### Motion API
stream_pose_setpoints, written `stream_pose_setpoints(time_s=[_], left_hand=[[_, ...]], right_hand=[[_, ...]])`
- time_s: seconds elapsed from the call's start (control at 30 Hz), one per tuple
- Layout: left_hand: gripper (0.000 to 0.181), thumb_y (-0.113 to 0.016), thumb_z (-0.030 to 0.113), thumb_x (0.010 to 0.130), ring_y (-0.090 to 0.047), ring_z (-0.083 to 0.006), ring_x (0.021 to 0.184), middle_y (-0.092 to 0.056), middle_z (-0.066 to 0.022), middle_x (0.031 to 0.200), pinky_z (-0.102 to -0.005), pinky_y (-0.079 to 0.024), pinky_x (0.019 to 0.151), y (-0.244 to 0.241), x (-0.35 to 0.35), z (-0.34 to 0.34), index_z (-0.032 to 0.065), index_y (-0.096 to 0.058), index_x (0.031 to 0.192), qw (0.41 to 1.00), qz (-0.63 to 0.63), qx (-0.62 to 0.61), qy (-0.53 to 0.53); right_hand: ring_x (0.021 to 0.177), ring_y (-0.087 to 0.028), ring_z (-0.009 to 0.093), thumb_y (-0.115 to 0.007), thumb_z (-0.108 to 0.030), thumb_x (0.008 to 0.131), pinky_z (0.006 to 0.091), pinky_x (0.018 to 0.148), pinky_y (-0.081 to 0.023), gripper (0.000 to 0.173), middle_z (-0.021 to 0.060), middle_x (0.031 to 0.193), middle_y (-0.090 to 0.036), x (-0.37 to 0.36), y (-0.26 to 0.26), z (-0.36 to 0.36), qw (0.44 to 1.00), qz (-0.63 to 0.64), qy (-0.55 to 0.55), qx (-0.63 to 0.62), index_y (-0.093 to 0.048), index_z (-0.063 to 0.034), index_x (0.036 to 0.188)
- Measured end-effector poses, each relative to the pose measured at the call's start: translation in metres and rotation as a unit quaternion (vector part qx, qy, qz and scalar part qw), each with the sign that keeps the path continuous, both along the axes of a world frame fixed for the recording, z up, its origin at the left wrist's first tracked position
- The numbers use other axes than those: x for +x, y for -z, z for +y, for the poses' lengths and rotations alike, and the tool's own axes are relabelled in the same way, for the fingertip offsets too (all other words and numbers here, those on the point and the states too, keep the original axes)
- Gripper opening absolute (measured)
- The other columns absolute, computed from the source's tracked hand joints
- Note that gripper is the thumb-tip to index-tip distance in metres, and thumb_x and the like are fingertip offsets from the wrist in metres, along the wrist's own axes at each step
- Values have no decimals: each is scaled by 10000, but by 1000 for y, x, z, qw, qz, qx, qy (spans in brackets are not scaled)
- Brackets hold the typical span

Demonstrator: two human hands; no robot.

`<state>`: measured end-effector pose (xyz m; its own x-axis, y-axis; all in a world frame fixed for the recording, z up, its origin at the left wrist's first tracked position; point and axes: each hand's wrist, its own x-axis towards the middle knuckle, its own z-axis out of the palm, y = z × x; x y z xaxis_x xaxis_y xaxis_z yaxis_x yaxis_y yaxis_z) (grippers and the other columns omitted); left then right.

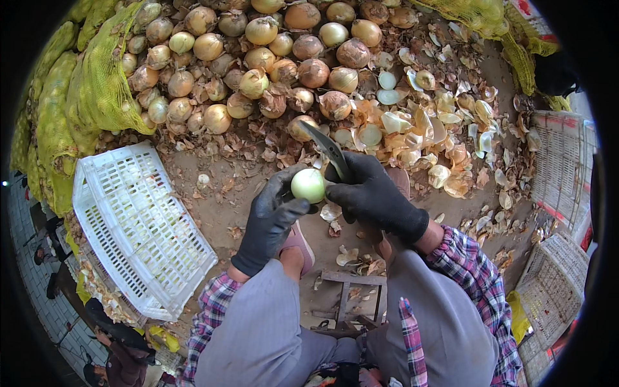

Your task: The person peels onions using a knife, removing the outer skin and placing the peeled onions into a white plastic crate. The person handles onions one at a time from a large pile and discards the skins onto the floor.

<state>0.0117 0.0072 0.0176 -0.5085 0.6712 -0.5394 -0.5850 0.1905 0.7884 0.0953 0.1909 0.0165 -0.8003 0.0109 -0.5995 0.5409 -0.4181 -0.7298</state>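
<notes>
A peeled, pale green-white onion (308,186) rests in my left hand (272,213), which wears a dark grey work glove. My right hand (370,196), gloved in black, grips a knife (329,149) whose blade points up and to the left. The fingertips of the right hand meet the onion's right side. Most of the knife's handle is hidden in the right glove. Beyond both hands lies a heap of unpeeled onions (261,58) with brown and yellow skins. To the right of the heap, loose onion peels (425,135) cover the ground.
A white plastic crate (145,227) stands tilted at the left, pale onions showing through its slats. Yellow mesh sacks (96,92) line the upper left. More crates (556,285) stand at right. A metal stool frame (346,300) is between my legs. Another person (121,358) is at lower left.
</notes>
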Motion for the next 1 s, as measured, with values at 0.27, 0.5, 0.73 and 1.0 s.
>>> stream_pose_setpoints(time_s=[0.27,0.5,0.73,1.0], left_hand=[[470,-534,243,901,-621,-271,926,-611,-167,1081,-411,-528,815,28,-3,-28,-48,-483,1266,976,-179,98,-73],[624,-591,404,856,-569,-241,869,-596,-146,1041,-386,-462,766,25,-49,-97,-58,-478,1260,879,-303,240,-278],[721,-692,305,791,-509,-163,907,-544,-77,1053,-333,-416,797,-87,-136,-210,-94,-394,1313,793,93,465,-383],[488,-598,354,931,-615,-215,939,-608,-86,1135,-361,-518,812,94,-70,-49,34,-514,1289,982,186,8,-33]], right_hand=[[562,-549,61,-643,-29,780,219,483,-435,105,-8,693,-571,0,-5,4,1000,-9,16,4,-590,-11,869],[645,-584,246,-646,-112,781,354,573,-449,136,112,692,-581,26,43,3,901,86,-116,409,-586,-4,838],[663,-597,338,-626,-132,786,398,607,-453,148,196,723,-596,27,32,0,909,46,-118,397,-581,3,826],[578,-495,117,-608,-104,807,324,555,-423,109,34,603,-520,39,50,8,960,-24,31,278,-574,0,800]])
